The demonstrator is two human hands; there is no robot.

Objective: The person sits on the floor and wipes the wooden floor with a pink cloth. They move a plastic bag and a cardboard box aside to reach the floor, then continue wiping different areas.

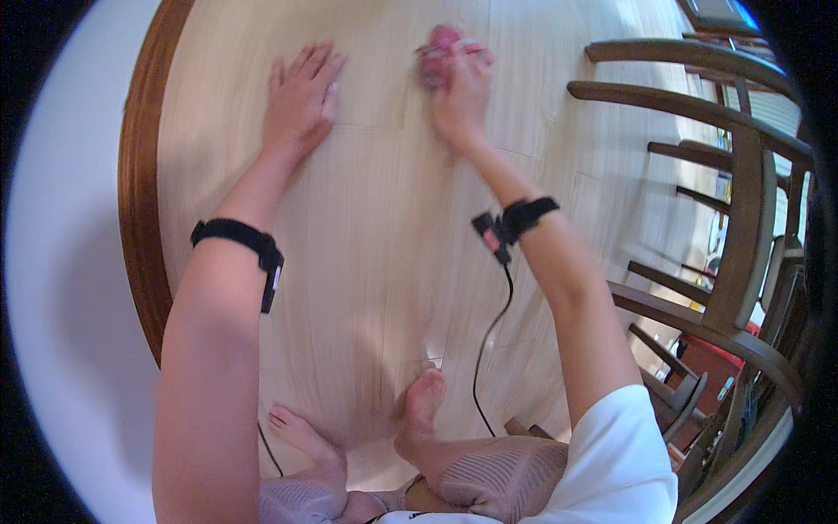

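My left hand (302,98) rests palm down on the pale wood-look floor (386,229), its fingers slightly spread and nothing in it. To its right, my right hand (463,92) is closed on a crumpled red and pink cloth (440,60), pressed against the floor. The cloth and this hand are somewhat blurred. Black straps with small devices are worn on both forearms, and a black cable (483,347) runs down from the right one. My bare feet are on the floor at the bottom of the view.
Dark wooden chairs (749,216) stand along the right side, their legs and rails reaching towards my right arm. On the left, a brown wooden baseboard (139,196) runs along a white wall (65,216). A red object (710,367) lies beyond the chairs at the lower right.
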